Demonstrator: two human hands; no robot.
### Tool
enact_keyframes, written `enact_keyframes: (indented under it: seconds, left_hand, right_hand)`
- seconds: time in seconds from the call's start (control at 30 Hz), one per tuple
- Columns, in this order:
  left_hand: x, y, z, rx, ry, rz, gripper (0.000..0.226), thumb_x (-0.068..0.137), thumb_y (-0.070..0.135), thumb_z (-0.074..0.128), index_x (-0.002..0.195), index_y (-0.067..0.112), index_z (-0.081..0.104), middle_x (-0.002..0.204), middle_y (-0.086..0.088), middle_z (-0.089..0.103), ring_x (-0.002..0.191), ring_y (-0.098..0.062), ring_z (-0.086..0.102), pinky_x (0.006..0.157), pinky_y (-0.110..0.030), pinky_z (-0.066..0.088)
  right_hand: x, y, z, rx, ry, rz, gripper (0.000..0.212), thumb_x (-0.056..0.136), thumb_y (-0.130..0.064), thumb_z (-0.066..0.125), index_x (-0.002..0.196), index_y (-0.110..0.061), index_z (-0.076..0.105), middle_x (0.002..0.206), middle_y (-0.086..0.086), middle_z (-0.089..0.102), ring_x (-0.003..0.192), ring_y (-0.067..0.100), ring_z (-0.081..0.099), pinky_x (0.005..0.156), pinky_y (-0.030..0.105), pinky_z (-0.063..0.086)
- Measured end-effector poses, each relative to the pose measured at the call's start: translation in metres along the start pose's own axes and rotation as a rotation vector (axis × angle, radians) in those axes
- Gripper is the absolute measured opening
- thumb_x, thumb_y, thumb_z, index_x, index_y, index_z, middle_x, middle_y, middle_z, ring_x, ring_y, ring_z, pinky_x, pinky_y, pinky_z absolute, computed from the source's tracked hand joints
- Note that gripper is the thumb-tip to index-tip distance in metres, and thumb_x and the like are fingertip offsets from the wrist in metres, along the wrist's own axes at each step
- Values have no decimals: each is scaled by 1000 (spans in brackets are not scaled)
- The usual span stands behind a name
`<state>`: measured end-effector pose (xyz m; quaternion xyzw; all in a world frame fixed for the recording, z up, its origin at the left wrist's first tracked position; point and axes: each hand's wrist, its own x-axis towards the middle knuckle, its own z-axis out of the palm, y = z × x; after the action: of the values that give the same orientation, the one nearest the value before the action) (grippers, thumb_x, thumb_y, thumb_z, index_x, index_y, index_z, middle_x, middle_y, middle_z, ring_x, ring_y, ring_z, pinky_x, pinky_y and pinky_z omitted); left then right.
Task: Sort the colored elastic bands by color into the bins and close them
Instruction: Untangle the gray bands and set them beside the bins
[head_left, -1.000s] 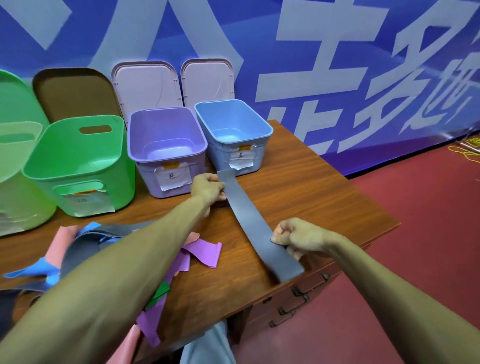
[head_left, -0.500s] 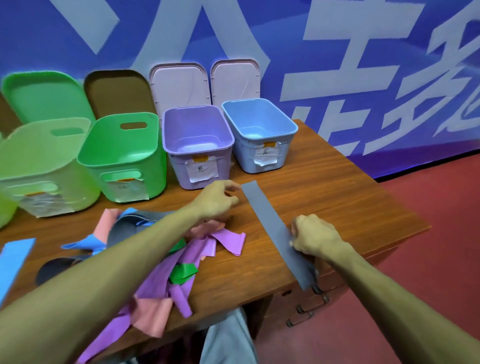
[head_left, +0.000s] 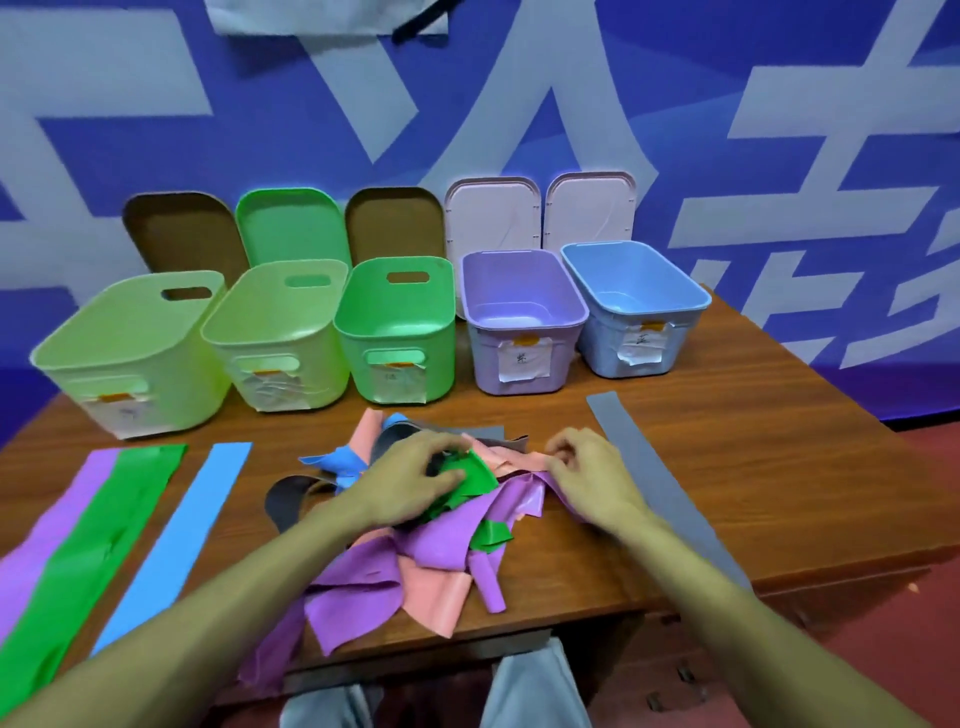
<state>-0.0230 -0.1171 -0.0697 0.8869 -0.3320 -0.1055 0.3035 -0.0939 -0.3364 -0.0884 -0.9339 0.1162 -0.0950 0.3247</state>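
Note:
A tangled pile of elastic bands in purple, pink, green, blue and grey lies at the table's middle front. My left hand grips a crumpled green band on top of the pile. My right hand is curled at the pile's right edge, its fingertips pinching a pink band. A grey band lies flat just right of that hand. Purple, green and blue bands lie flat at the left. Five open bins stand behind: two light green, green, purple, blue.
Several lids lean on the blue banner wall behind the bins: brown, green, brown and two pale ones. The wooden table ends at the right above a red floor. Drawers sit below the front edge.
Both hands let go of the grey band, which now lies flat on the table, and moved left onto the pile. The view has swung left, showing more bins and flat bands.

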Motion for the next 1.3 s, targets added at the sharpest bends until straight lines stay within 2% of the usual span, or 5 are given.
enact_keyframes:
  seconds: [0.3,0.67,0.97,1.07,1.3]
  left_hand:
    - [-17,-25,39,-338,287,-64,38,80,12,72,107,37,63,108,11,67,101,1,60,93,-17,43]
    - [-24,-21,17,-342,459,-130,31,84,7,67,115,13,66,97,-5,63,85,-12,58,77,-7,42]
    - [-47,-10,-10,-492,487,-89,15,86,7,64,89,20,71,86,12,70,77,12,60,75,-6,44]
    - [-47,-4,-18,-529,526,-50,15,85,5,65,87,18,71,80,14,69,71,15,58,71,-4,42]
    - [-41,4,-39,-595,591,45,25,82,5,68,86,30,70,75,26,70,77,12,62,75,-8,46]
  right_hand:
    - [-13,-8,66,275,168,-8,16,93,-16,55,87,-13,70,87,-6,66,86,14,56,75,20,37]
    - [-12,-8,67,335,202,-16,28,96,-18,49,82,-6,70,81,0,66,86,19,56,80,35,44]
    - [-6,-23,46,433,141,66,13,92,-22,58,98,-18,69,95,1,63,84,11,58,68,2,36]
    - [-5,-49,27,363,257,-88,5,88,-24,64,91,-24,68,90,-2,59,79,10,53,75,15,40]
    - [3,-121,-1,231,-75,-415,13,79,-30,73,87,-20,72,81,-8,64,72,0,53,66,11,37]
